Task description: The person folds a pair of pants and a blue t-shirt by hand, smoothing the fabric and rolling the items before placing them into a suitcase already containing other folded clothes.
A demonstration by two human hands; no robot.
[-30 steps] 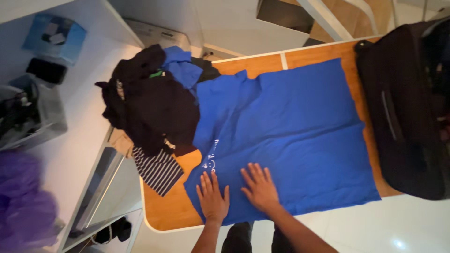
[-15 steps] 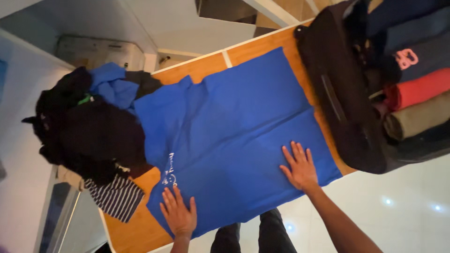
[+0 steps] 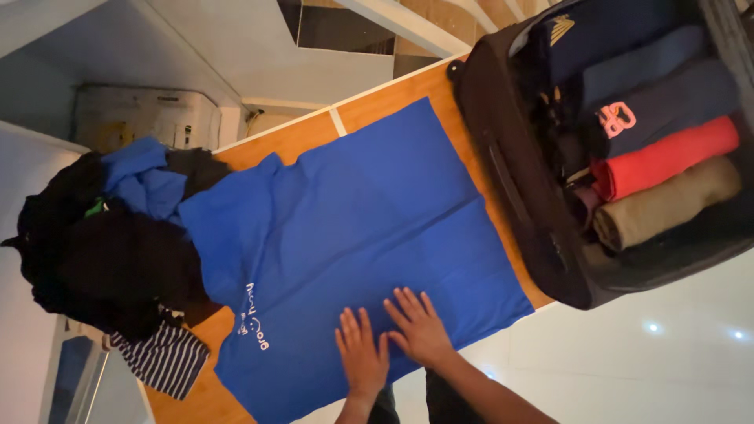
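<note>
The blue shirt (image 3: 353, 259) lies spread flat on the wooden worktop (image 3: 314, 137), with small white print at 8 o'clock. At 6 o'clock the left hand (image 3: 363, 355) and right hand (image 3: 418, 326) press on it side by side, fingers spread, holding nothing.

T-shirt (image 3: 353, 259) lies flat on the table (image 3: 361, 110), centre of view. Clothes pile (image 3: 110, 243) at 9 o'clock of it, overlapping its sleeve edge; striped garment (image 3: 169, 357) under the pile, at 8 o'clock. Open suitcase (image 3: 542, 235) at 3 o'clock, touching the table's end, w/ rolled clothes (image 3: 660, 165) side by side in it. Both hands on the shirt at 6 o'clock: left hand (image 3: 363, 355) just beside right hand (image 3: 419, 327), fingers to 12.
</note>
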